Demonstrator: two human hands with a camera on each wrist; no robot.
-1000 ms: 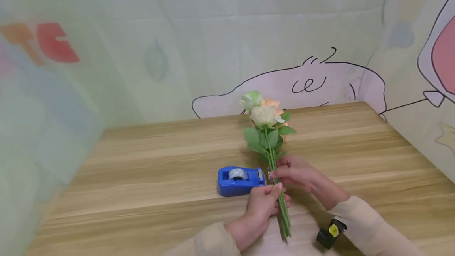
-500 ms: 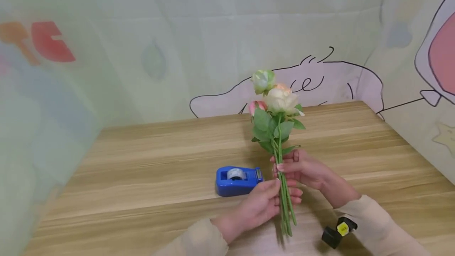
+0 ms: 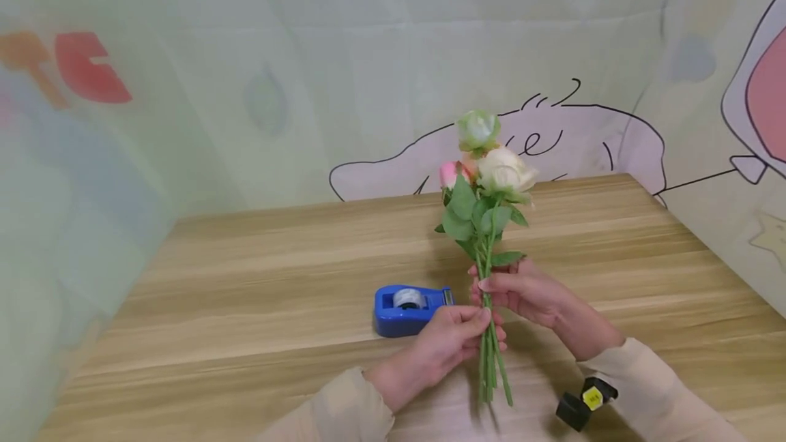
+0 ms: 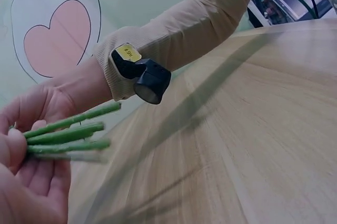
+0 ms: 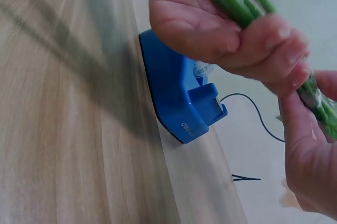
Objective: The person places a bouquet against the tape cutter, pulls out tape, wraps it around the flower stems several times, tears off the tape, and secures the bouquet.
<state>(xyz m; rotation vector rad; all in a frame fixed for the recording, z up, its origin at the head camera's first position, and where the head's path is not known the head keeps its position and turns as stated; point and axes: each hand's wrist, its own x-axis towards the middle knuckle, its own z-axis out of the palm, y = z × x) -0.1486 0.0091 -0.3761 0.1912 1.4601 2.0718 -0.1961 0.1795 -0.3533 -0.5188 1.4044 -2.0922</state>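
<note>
A bouquet of flowers is held slanting above the table, its cream bloom (image 3: 505,172), pale green bloom (image 3: 479,129) and pink bud (image 3: 451,174) at the far end. My left hand (image 3: 451,340) grips the green stems (image 3: 488,374) about midway, thumb on top. Just above it, below the leaves, my right hand (image 3: 528,292) pinches the same stems. Cut stem ends (image 4: 68,132) stick out past my left hand in the left wrist view. Something clear and shiny, perhaps tape, shows on the stems (image 5: 318,100) in the right wrist view.
A blue tape dispenser (image 3: 399,322) with a clear roll stands left of the stems, close to my left hand. A black camera (image 3: 586,401) is strapped at my right sleeve. A printed cloth (image 3: 295,101) rises behind the wooden table (image 3: 245,278).
The flower heads have risen and swung right, and the pink bud has come into view. Both hands stay on the stems; my left fingers spread half a second ago and are curled now.
</note>
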